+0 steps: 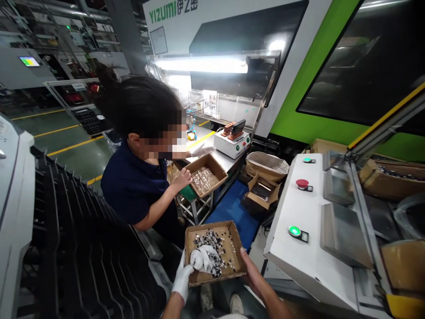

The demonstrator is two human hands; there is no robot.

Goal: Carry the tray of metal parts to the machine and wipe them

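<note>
I hold a shallow cardboard tray point(191, 235) in front of me with both hands. My left hand point(183, 277), in a white glove, grips its near left corner. My bare right hand point(252, 274) clasps the near right edge with the thumb over the rim. Several small shiny metal parts point(212, 243) and a crumpled white glove point(204, 258) lie inside the tray.
A co-worker in a dark shirt point(133, 186) stands ahead by another cardboard box of parts point(222, 173). A white control panel point(299, 212) with green and red buttons is at my right. A dark slatted machine cover point(73, 248) runs along my left. Open boxes sit on the floor.
</note>
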